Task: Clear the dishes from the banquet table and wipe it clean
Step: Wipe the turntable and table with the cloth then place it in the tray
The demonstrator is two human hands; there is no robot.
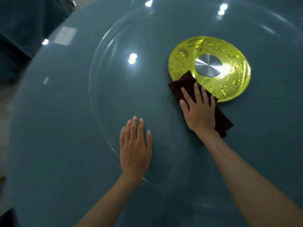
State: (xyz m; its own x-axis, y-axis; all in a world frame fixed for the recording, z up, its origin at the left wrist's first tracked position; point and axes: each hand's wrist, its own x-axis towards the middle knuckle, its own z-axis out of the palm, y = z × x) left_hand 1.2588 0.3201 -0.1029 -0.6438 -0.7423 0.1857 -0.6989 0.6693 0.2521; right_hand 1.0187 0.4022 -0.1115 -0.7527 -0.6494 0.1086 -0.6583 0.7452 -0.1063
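Note:
A round teal banquet table (49, 136) carries a clear glass turntable (114, 89) whose rim arcs across the view. Under the glass at its centre sits a gold embossed disc (232, 51) with a silver hub (208, 65). My right hand (199, 110) lies flat with straight fingers on a dark brown cloth (224, 120), pressing it onto the glass at the disc's near left edge. My left hand (135, 148) rests flat on the glass near its front rim, fingers straight, holding nothing.
Dark teal chairs or drapery (24, 30) stand beyond the table's far left edge. A pale floor strip (6, 99) shows at the left. Ceiling lights reflect in the glass (132, 58).

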